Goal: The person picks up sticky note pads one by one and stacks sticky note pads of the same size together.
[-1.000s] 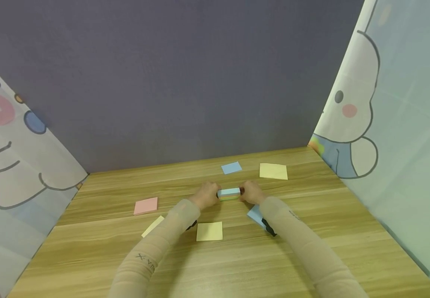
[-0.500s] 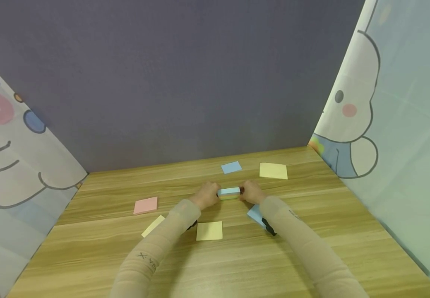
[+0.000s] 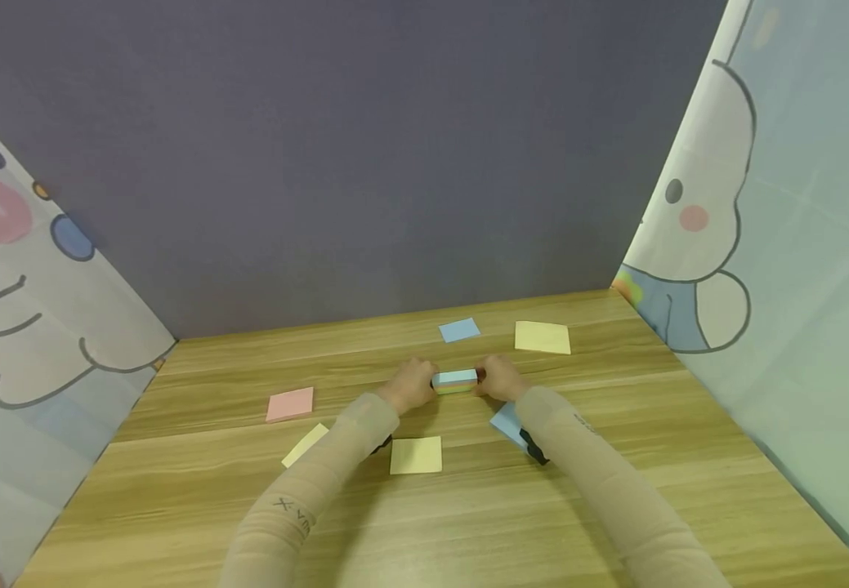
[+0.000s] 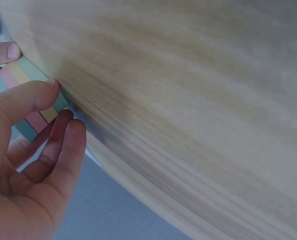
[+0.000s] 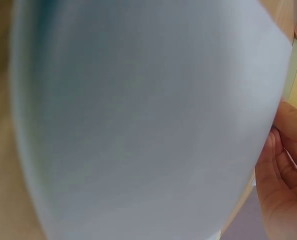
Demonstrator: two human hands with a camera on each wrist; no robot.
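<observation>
A small block of sticky-note pads (image 3: 455,380), striped blue, yellow, pink and green, lies between both hands near the middle of the table. My left hand (image 3: 411,384) pinches its left end, and in the left wrist view the thumb of this hand (image 4: 33,145) lies across the striped side of the pads (image 4: 37,120) with the fingers curled below. At the right end, my right hand (image 3: 501,379) grips the block with thumb and fingers. The right wrist view shows the right hand (image 5: 288,165) at its edge, much of the view being covered by a blurred pale sheet (image 5: 148,120).
On the wooden table (image 3: 468,523) lie a pink note (image 3: 290,405), a yellow note (image 3: 305,445), another yellow note (image 3: 416,456), a blue note (image 3: 508,425) partly under the right wrist, a blue note (image 3: 459,330) and a yellow note (image 3: 542,337) further back. A dark partition (image 3: 395,163) stands behind.
</observation>
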